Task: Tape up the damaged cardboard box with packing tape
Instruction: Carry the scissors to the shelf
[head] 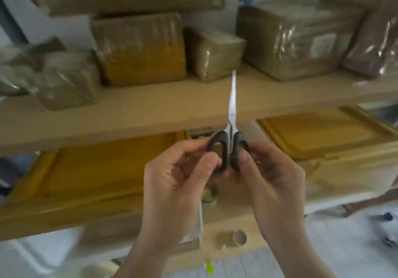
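Scissors [232, 105] with black handles and shut steel blades point straight up in the middle of the head view. My left hand [172, 180] pinches the left handle loop, thumb on its front. My right hand [273, 178] grips the right handle loop. Both hands are raised in front of a wooden shelf [129, 114]. A tape roll [210, 193] shows partly between my wrists on the lower shelf, and a small cardboard tape core [238, 236] lies lower down. The picture is blurred, and I cannot tell which box is the damaged one.
Several taped brown parcels [140, 49] stand on the upper shelf, with a bigger one [301, 38] at the right. Yellow-brown boxes [97, 170] fill the shelf below. White surface [323, 245] lies at the bottom right with small dark items.
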`<state>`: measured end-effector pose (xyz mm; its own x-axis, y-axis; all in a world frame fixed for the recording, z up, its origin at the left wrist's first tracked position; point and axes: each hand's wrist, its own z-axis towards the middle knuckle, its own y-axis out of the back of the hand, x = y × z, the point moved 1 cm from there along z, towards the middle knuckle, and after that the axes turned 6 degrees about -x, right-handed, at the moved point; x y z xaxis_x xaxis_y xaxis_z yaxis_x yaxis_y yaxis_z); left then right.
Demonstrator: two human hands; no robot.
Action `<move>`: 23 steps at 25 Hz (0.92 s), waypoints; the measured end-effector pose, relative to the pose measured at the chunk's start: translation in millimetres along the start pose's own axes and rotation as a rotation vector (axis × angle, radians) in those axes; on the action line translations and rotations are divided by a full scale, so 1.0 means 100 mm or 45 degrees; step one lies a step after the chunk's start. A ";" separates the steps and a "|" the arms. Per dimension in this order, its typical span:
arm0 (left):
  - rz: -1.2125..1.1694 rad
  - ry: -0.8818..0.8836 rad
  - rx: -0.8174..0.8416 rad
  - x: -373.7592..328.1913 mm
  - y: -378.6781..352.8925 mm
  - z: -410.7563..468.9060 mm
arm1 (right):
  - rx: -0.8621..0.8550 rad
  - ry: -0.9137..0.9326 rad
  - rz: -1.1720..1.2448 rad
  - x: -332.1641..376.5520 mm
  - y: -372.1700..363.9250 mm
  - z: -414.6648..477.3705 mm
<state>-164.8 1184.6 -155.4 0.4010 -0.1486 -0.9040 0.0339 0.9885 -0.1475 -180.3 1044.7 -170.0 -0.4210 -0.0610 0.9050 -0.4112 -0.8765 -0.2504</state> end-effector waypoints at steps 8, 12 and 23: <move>0.037 -0.080 0.070 1.09 -0.61 -0.88 | -0.134 0.047 -0.033 -1.03 1.06 -0.52; -0.009 -0.013 0.010 2.02 -0.60 -1.24 | -0.137 0.105 -0.041 -1.82 1.35 -0.71; 0.072 0.115 0.132 4.73 0.00 -2.26 | -0.101 0.172 -0.102 -4.43 2.00 -1.61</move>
<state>-181.7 1107.5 -674.1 0.3212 -0.0900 -0.9427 0.1099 0.9923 -0.0573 -206.3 973.7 -676.3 -0.4870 0.0775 0.8699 -0.5085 -0.8350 -0.2103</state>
